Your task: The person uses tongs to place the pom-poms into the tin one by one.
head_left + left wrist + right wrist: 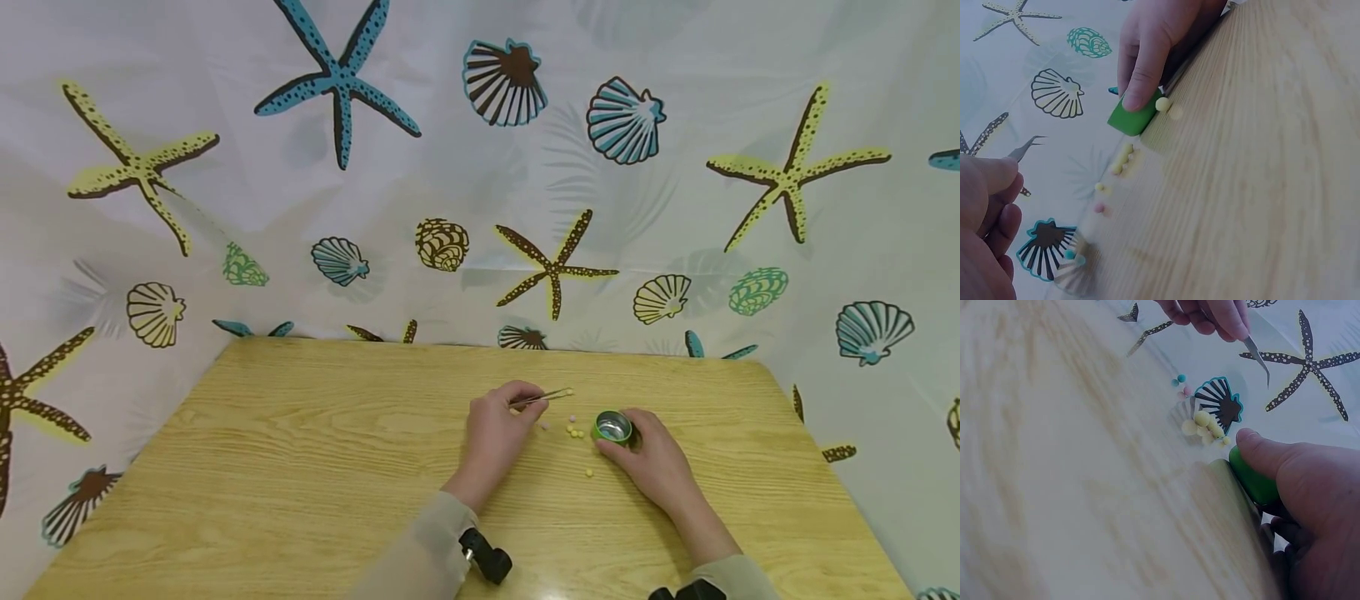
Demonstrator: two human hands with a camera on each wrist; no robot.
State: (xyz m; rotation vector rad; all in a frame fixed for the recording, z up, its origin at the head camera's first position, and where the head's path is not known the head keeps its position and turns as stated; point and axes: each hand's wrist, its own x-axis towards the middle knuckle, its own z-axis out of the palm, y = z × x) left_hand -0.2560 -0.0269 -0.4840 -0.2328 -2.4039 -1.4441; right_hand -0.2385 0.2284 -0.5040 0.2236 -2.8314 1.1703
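Note:
My left hand (498, 429) pinches thin metal tweezers (542, 398) between thumb and fingers, above the table. In the left wrist view the tips of the tweezers (1027, 145) stand apart, with nothing visible between them. A small yellow spot shows near those tips in the head view; whether they touch it I cannot tell. On the right, my right hand (660, 462) grips a small round green tin (612, 427), its silvery inside facing up. Small yellow beads (575, 432) cluster just left of the tin. A pink bead (572, 418) lies behind them.
A lone yellow bead (589, 473) lies nearer the front, and another pink bead (545, 426) is beside the left hand. Teal beads (1179, 380) appear in the right wrist view. The wooden table (300, 450) ends at a shell-and-starfish patterned cloth (420, 175).

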